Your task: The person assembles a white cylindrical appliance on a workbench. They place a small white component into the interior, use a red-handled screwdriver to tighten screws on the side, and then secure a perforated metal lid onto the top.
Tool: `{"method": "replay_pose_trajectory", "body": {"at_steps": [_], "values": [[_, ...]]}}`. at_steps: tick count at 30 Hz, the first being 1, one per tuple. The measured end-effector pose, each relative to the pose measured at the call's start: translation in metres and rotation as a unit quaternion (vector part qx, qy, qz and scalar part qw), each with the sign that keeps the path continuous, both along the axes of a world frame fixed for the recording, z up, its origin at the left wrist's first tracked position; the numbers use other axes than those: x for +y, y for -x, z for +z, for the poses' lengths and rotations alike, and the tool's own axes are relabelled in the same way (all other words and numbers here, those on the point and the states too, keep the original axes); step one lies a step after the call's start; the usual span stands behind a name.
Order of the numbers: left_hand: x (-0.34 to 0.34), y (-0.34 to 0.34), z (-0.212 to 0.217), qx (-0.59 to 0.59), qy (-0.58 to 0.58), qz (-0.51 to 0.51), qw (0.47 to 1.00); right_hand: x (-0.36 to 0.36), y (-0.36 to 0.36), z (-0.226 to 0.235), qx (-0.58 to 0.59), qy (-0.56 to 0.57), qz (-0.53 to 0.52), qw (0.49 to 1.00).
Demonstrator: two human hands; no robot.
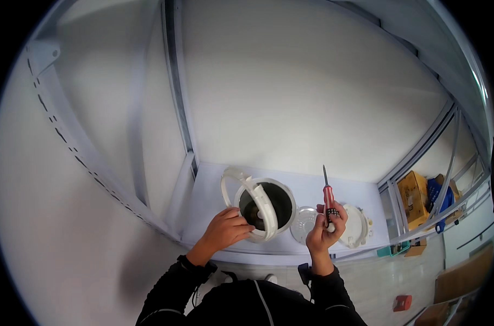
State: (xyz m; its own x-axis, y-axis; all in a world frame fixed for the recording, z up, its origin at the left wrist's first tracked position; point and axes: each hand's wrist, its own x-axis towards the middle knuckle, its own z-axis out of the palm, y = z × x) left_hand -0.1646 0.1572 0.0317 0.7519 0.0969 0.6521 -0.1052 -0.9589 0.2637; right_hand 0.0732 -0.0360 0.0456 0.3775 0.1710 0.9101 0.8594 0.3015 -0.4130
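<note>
1. Gripping the near left rim of a round white plastic appliance body (266,204), the left hand (227,228) has its fingers curled over the edge, pressed onto the smooth wall; a dark sleeve covers the forearm.
2. That appliance body stands toward the left half of the bench (214,185), a flat matte white surface; its open mouth shows a dark, hollow interior, and a curved white handle (252,195) arcs across it from the back left to the near rim.
3. Just right of the body lies a translucent round disc (303,224), thin and finely ribbed, flat on the bench near its front edge.
4. The right hand (325,231) hovers over the bench's front edge, fingers closed around the red handle of a screwdriver (327,195), whose slim metal shaft points upward.
5. Behind that hand, toward the bench's right end, rests a white round lid (358,225), glossy and shallow.
6. Beyond the bench's right edge, yellow and blue boxes (415,195) sit behind a pale metal frame.
</note>
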Motion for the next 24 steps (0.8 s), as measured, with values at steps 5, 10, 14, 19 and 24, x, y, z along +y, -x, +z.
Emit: {"method": "replay_pose_trajectory", "body": {"at_steps": [5,10,14,19,24], "values": [[-0.026,-0.025,0.001,-0.018,-0.062,0.041,0.997,-0.008,0.011,0.015,-0.045,0.009,0.024,0.999],[-0.046,-0.049,-0.01,-0.034,-0.044,0.128,0.99,-0.014,0.013,0.021,-0.051,0.003,0.004,0.999],[-0.051,-0.065,-0.024,-0.06,-0.053,0.172,0.982,-0.019,0.011,0.014,-0.018,-0.004,0.017,1.0],[-0.062,-0.089,-0.024,-0.022,-0.038,0.216,0.975,-0.022,0.014,0.012,0.001,-0.002,0.052,0.999],[-0.064,-0.089,-0.026,0.021,0.018,0.211,0.977,-0.025,0.015,0.014,-0.004,-0.006,0.05,0.999]]}}
